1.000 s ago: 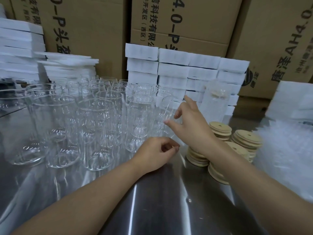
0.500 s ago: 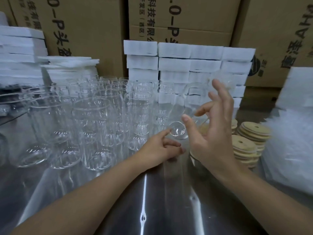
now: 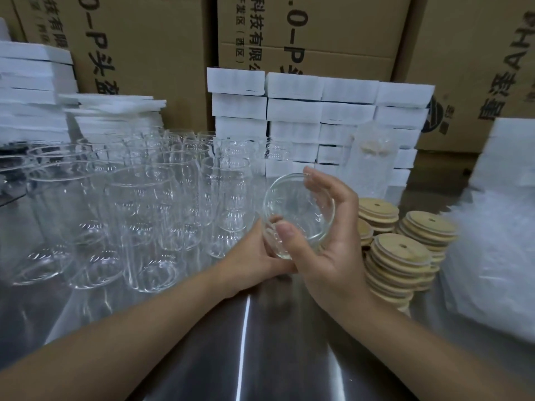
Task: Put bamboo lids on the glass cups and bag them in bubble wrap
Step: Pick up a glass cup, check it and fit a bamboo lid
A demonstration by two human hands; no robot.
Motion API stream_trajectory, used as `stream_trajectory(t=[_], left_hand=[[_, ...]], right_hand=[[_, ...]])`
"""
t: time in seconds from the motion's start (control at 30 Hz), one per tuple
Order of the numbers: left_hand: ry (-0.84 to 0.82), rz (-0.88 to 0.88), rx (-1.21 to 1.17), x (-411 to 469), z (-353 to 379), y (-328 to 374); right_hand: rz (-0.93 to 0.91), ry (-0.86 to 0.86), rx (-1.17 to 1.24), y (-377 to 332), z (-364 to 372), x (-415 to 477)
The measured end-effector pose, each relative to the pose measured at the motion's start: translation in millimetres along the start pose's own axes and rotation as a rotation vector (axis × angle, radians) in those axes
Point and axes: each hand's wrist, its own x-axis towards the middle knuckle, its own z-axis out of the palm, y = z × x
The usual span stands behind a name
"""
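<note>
Head view finds the right hand (image 3: 327, 250) wrapped round one glass cup (image 3: 298, 215) at the middle of the frame, thumb across the near wall and fingers curled over the far rim; the cup is tipped with its mouth toward the camera, probably so the rim is open to take a lid; the left hand (image 3: 254, 256) reaches in at the cup's seven o'clock, with fingertips under the base as if to steady it, though whether they grip or only touch cannot be told; the bamboo lids (image 3: 399, 256) sit in short stacks at the cup's three to four o'clock, close by the right hand for a short reach; the bubble wrap bags (image 3: 498, 256) lie heaped farther out at three o'clock, placed for the later step; unlidded cups (image 3: 139, 212) stand massed at nine o'clock on the steel table (image 3: 260, 357); one wrapped cup (image 3: 372, 163) stands at one o'clock, against white foam blocks (image 3: 318, 111) stacked at twelve; the cardboard boxes (image 3: 144, 39) behind carry cut-off print reading "0-P" with Chinese characters, "科技有限" and "(西区)"; the box at two o'clock shows sideways "AH" and a round dark logo (image 3: 437, 117).
</note>
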Motion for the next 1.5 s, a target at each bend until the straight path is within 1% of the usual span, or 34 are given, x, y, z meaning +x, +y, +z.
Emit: stream_trajectory(t=[0.13,0.27,0.33,0.73,0.8,0.87,0.97,1.07,1.27,1.4,1.5], left_hand=[[-0.039,0.007,-0.009,2.0,-1.0,1.1],[-0.004,-0.053,-0.097,3.6,0.2,-0.3],[0.008,-0.066,-0.104,4.4,1.2,-1.9],[-0.04,0.012,-0.122,3.9,-1.2,-3.0],[-0.04,0.017,-0.104,4.9,-1.5,-4.1],[-0.032,0.015,-0.098,6.5,-1.6,-6.1],[-0.03,-0.002,-0.136,8.3,-2.3,-8.7],[-0.041,0.019,-0.206,9.6,-1.9,-11.7],[-0.022,0.039,-0.234,9.2,-2.2,-14.4],[-0.031,0.045,-0.229,10.5,-4.6,-17.0],[-0.039,0.037,-0.206,11.4,-6.3,-20.2]], right_hand=[[0.069,-0.026,0.011,7.3,1.2,-0.8],[0.076,-0.035,0.08,12.0,-0.9,2.4],[0.084,-0.029,0.125,13.6,-1.6,3.3],[0.088,0.006,0.198,7.1,-1.3,3.7],[0.101,-0.004,0.264,6.1,-1.7,5.0],[0.111,-0.024,0.252,7.2,-4.6,10.3],[0.171,-0.114,0.229,10.4,-13.4,22.3],[0.264,-0.173,0.313,10.8,-21.9,32.0],[0.344,-0.202,0.326,12.6,-26.0,37.2],[0.373,-0.168,0.314,11.4,-27.7,40.3],[0.406,-0.172,0.274,9.8,-31.7,44.5]])
